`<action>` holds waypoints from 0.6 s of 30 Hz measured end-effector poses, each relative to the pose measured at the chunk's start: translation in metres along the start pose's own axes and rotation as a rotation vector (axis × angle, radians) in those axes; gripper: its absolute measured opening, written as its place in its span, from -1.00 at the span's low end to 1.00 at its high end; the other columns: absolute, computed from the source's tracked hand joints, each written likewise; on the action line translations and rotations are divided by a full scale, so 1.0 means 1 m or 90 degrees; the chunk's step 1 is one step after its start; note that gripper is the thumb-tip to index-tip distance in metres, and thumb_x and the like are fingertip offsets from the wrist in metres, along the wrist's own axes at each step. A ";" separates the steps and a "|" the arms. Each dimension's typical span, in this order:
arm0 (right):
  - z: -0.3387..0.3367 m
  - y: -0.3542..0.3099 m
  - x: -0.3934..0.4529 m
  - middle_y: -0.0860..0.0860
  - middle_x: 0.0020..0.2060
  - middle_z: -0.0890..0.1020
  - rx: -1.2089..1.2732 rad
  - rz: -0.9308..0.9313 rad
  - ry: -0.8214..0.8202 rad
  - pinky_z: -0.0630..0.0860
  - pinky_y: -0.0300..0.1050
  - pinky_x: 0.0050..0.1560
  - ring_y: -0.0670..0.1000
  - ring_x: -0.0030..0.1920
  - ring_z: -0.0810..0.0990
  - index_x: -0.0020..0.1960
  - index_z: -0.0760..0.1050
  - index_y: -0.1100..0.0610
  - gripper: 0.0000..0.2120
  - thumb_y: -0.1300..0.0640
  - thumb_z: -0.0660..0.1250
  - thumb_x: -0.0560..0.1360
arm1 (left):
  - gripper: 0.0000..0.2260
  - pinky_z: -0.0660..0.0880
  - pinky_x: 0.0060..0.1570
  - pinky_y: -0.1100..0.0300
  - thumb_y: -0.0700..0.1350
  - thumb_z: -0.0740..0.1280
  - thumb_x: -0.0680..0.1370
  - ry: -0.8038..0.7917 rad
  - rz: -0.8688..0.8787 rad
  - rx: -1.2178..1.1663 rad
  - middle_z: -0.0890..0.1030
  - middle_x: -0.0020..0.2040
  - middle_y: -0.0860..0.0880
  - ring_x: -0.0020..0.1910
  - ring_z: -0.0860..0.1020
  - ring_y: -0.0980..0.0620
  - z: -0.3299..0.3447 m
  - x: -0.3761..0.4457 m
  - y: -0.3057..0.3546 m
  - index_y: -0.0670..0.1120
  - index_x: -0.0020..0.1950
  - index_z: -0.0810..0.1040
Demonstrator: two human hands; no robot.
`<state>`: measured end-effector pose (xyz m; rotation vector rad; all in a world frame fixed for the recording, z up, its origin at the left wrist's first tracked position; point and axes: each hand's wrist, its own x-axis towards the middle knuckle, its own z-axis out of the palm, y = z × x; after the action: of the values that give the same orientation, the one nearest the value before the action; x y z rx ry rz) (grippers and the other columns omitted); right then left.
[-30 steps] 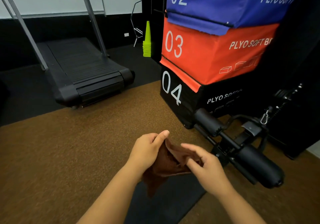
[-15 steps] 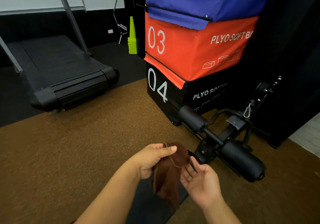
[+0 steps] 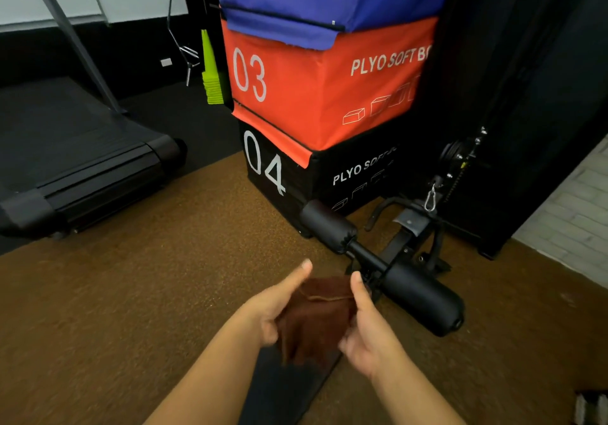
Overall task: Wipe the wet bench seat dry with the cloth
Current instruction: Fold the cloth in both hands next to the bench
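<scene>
Half a second ago the small dark brown terry cloth hung loose from my left hand alone, with my right hand open beside it. Now both hands grip it, bunched into a wad between them in the lower centre of the frame. I judge I am folding it into a pad, so wiping has not begun.

The cloth sits between my palms. My left thumb points up along its upper left edge, and my right thumb presses its upper right corner. The other fingers curl behind the fabric, mostly hidden.

The black padded bench seat, the surface to dry, lies directly below the cloth at the bottom of the frame, apart from it. Black foam rollers sit to the right.
</scene>
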<state>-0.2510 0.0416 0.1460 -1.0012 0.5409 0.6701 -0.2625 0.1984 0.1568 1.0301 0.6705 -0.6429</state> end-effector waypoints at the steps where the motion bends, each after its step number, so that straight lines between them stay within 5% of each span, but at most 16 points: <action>1: -0.004 -0.006 0.001 0.25 -0.04 0.68 -0.010 0.002 0.016 0.55 0.18 0.10 0.23 -0.01 0.67 0.09 0.55 0.22 -0.55 -0.16 0.34 0.47 | -0.46 0.41 0.24 -0.12 0.13 0.44 0.37 -0.020 -0.025 0.029 0.61 0.13 -0.26 0.14 0.57 -0.21 0.001 0.003 -0.002 -0.21 0.20 0.59; 3: -0.014 -0.017 0.002 0.26 -0.09 0.68 -0.041 -0.006 0.035 0.56 0.17 0.05 0.24 -0.05 0.67 0.04 0.57 0.24 -0.67 -0.02 0.41 0.45 | -0.48 0.46 0.18 -0.08 -0.02 0.48 0.36 -0.021 -0.062 0.044 0.61 0.13 -0.23 0.14 0.57 -0.18 0.003 0.015 -0.007 -0.22 0.25 0.54; 7: -0.035 -0.026 0.012 0.16 -0.07 0.68 -0.150 -0.124 0.119 0.61 0.08 -0.04 0.16 -0.09 0.68 0.10 0.55 0.16 -0.75 0.19 0.45 0.43 | -0.55 0.60 -0.26 0.00 0.14 0.33 0.50 0.113 -0.052 -0.057 0.67 -0.03 -0.23 -0.05 0.64 -0.17 0.020 0.041 -0.011 -0.22 0.12 0.59; 10: -0.044 -0.029 0.016 0.08 -0.09 0.66 -0.202 -0.219 0.196 0.61 -0.02 -0.07 0.06 -0.10 0.65 0.03 0.54 0.09 -0.83 0.10 0.42 0.46 | -0.45 0.58 -0.18 0.01 0.29 0.19 0.52 0.159 -0.066 -0.050 0.69 -0.11 -0.20 -0.10 0.65 -0.16 0.041 0.051 -0.018 -0.19 0.04 0.62; 12: -0.052 -0.034 0.017 0.04 -0.09 0.65 -0.218 -0.256 0.238 0.59 -0.01 -0.01 0.04 -0.09 0.63 -0.03 0.51 0.03 -0.84 0.01 0.42 0.46 | -0.41 0.56 -0.06 0.02 0.34 0.19 0.45 0.064 -0.079 -0.005 0.69 -0.08 -0.16 -0.06 0.65 -0.14 0.051 0.052 -0.023 -0.16 0.07 0.62; 15: -0.067 -0.046 0.015 0.05 -0.10 0.65 -0.271 -0.298 0.251 0.59 0.00 -0.02 0.03 -0.11 0.63 -0.04 0.47 0.02 -0.86 0.06 0.41 0.47 | -0.44 0.50 0.14 -0.02 0.14 0.45 0.33 -0.012 -0.023 0.038 0.67 0.05 -0.14 0.06 0.62 -0.11 0.053 0.063 -0.025 -0.14 0.22 0.55; 18: -0.081 -0.056 0.012 -0.03 -0.10 0.62 -0.359 -0.334 0.211 0.60 -0.04 -0.07 -0.01 -0.11 0.63 0.04 0.39 -0.10 -0.76 0.17 0.37 0.51 | -0.56 0.46 0.06 0.06 0.08 0.42 0.43 0.063 0.044 0.043 0.68 0.03 -0.08 0.04 0.62 -0.05 0.060 0.079 -0.021 -0.11 0.23 0.51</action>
<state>-0.2112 -0.0486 0.1343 -1.7273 0.3497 0.1771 -0.2167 0.1229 0.1071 1.1483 0.7006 -0.5600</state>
